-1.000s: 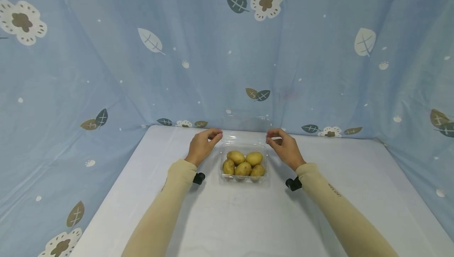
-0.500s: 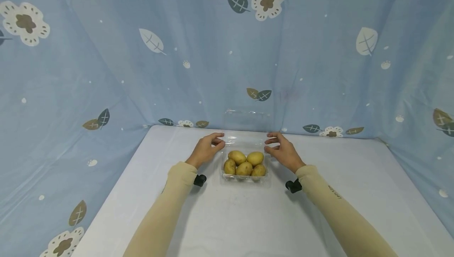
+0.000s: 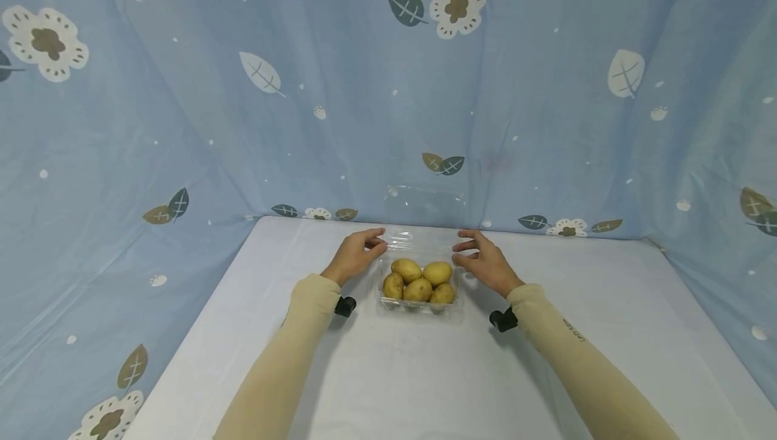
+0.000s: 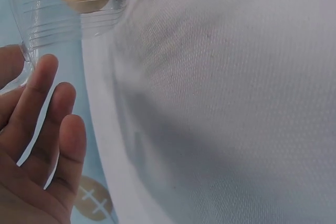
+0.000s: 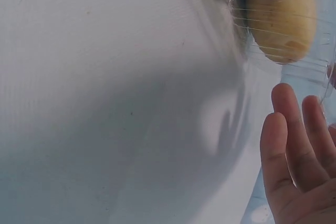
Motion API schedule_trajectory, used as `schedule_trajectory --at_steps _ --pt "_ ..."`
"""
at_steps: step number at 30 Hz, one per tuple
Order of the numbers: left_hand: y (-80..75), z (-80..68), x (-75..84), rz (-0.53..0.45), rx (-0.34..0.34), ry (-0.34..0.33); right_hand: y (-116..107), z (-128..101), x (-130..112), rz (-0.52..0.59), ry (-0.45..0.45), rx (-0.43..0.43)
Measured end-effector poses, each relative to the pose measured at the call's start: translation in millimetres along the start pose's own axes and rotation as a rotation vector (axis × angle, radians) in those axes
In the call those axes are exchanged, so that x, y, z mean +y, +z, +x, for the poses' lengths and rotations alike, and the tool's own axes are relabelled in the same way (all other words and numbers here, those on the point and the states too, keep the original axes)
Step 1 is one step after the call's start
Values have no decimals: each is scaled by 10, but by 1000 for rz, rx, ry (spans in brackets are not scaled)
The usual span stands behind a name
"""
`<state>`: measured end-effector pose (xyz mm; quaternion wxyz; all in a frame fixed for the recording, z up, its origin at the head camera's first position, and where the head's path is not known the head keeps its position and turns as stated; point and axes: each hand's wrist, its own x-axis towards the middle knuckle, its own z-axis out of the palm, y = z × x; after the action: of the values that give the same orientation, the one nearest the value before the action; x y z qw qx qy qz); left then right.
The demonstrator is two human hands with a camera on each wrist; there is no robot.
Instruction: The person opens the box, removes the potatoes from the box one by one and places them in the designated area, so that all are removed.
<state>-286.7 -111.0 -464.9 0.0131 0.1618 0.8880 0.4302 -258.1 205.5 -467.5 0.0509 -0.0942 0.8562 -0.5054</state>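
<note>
In the head view a clear plastic clamshell box [image 3: 419,306] stands on the white table with several potatoes [image 3: 417,289] in it. Its clear lid [image 3: 425,205] is raised at the back. My left hand [image 3: 356,254] is at the left side near the hinge, fingertips at the plastic edge, thumb and fingers apart. At the right side my right hand [image 3: 487,262] mirrors it, fingers spread beside the plastic. Both wrist views show rather straight fingers close to the ribbed plastic wall; exact contact is hard to tell. A potato [image 5: 283,24] shows through the wall in the right wrist view.
Behind the white table [image 3: 419,379] hangs a blue curtain [image 3: 340,123] printed with leaves and flowers, close behind the lid. The curtain also runs along both sides. A small black device [image 3: 503,319] sits under each wrist.
One second ago the fingers and thumbs were closer together at the lid's sides. They have spread apart, with the thumbs lower. The lid's top edge stands slightly higher; the potatoes have stayed put.
</note>
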Motion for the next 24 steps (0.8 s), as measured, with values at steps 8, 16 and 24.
schedule_trajectory --at_steps 8,16,24 --pt "17 -18 19 10 -7 -83 39 10 27 -33 13 -16" --pt "-2 -21 67 24 -14 -113 38 6 7 -60 8 -31" --pt "-31 -56 117 189 42 -118 31 -22 -7 -88 15 -20"
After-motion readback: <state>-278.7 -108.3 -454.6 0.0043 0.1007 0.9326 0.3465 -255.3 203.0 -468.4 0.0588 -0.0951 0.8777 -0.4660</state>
